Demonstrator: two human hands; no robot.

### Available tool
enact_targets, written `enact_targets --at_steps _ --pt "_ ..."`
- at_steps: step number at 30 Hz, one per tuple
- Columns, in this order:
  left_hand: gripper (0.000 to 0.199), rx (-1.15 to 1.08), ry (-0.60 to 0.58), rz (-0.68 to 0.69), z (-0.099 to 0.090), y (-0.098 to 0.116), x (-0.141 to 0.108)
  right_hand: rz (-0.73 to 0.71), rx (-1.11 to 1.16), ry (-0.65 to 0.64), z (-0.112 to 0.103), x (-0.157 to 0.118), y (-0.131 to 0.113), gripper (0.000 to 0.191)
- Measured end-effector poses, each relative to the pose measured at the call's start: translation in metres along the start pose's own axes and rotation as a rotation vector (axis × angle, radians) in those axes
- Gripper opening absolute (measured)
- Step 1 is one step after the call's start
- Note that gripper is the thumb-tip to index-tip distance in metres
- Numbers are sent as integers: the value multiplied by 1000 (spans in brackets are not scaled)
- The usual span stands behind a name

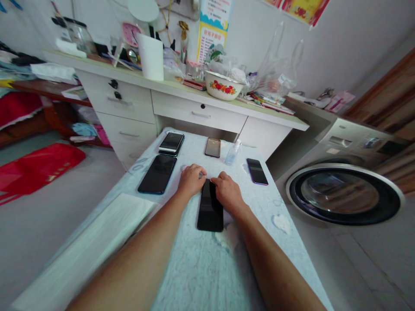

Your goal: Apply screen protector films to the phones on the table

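A black phone [210, 209] lies flat on the cloth-covered table [191, 268], its far end between my two hands. My left hand [192, 179] is closed at the phone's far left corner, fingers curled round something small and greyish that I cannot make out. My right hand [227, 190] has its fingers bent together, with the index fingertip at the phone's far right corner. Left of my hands lies a larger dark phone [158, 174]. Beyond it a white-edged phone [171, 141] rests on another. A clear spray bottle [232, 153] stands beyond my right hand.
A brown-tinted phone case [212, 147] lies near the table's far edge, and a purple-edged phone [257, 171] at the right. A pale board [94, 246] runs along the left side. Behind stands a white desk [197, 113] with a flowered bowl [223, 86]; a washing machine [340, 172] is at the right.
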State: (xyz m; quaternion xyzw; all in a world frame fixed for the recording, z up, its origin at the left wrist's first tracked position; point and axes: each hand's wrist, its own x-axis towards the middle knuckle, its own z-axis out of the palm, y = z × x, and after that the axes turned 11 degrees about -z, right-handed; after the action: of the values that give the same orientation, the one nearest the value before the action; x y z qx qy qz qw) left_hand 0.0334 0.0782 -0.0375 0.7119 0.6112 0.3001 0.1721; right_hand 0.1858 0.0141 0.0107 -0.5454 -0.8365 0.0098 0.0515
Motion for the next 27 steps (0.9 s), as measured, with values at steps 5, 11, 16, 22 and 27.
enact_targets --at_steps 5,11,16,22,27 --pt "10 -1 5 1 0 0 0 10 -17 -15 -2 -2 1 33" --pt "9 2 10 7 2 -1 1 14 -29 -40 -7 -5 8 34" --pt "9 3 6 4 2 -2 1 37 -9 -56 -6 -8 12 35" --pt "11 9 6 7 0 -1 0 68 33 14 1 -12 14 34" --pt "11 14 5 7 1 0 0 105 57 47 4 -16 19 34"
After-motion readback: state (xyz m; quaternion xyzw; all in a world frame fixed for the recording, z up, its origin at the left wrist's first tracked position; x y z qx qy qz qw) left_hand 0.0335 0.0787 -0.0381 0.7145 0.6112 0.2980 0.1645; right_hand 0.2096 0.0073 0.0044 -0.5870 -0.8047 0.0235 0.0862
